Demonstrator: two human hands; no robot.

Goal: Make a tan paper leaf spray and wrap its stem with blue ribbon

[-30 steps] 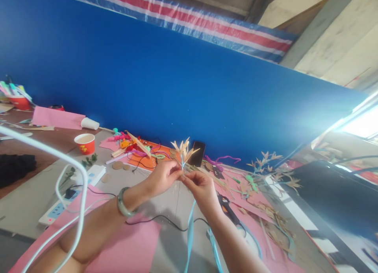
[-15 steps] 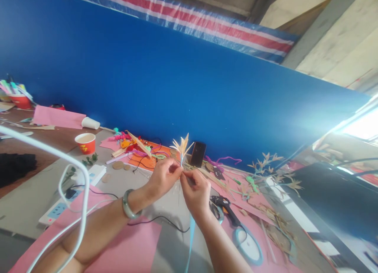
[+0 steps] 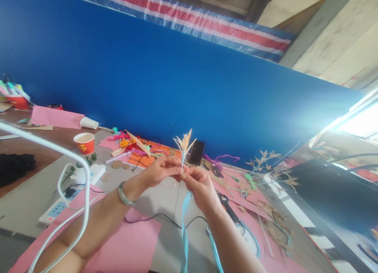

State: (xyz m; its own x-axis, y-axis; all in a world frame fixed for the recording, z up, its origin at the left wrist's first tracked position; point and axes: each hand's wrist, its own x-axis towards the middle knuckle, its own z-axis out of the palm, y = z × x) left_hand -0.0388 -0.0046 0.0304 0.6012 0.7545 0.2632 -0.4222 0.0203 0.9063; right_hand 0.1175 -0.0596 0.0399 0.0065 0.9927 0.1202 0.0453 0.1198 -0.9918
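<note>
A pale straw-coloured craft flower [image 3: 184, 142] with pointed petals stands upright between my hands, light blue wrapped around its base. My left hand [image 3: 165, 170], with a bangle at the wrist, is closed in a pinch on the flower's stem just below the petals. Right beside it, my right hand [image 3: 201, 186] is closed, thumb and finger pinching light-blue tape [image 3: 185, 225] against the stem. The tape hangs down in a long strip below that hand. A thin wire stem [image 3: 177, 202] runs down under the fingers.
A black glue gun [image 3: 228, 208] and a tape roll [image 3: 251, 241] lie at right, partly behind my right forearm. A phone [image 3: 197, 153] stands against the blue partition. A red paper cup [image 3: 84, 143], a power strip [image 3: 56, 212] and a white cable [image 3: 85, 194] are at left.
The flower's base shows more light blue below the petals. My right hand has turned, and the tape strip now hangs nearer the middle, with another strip showing beside my forearm.
</note>
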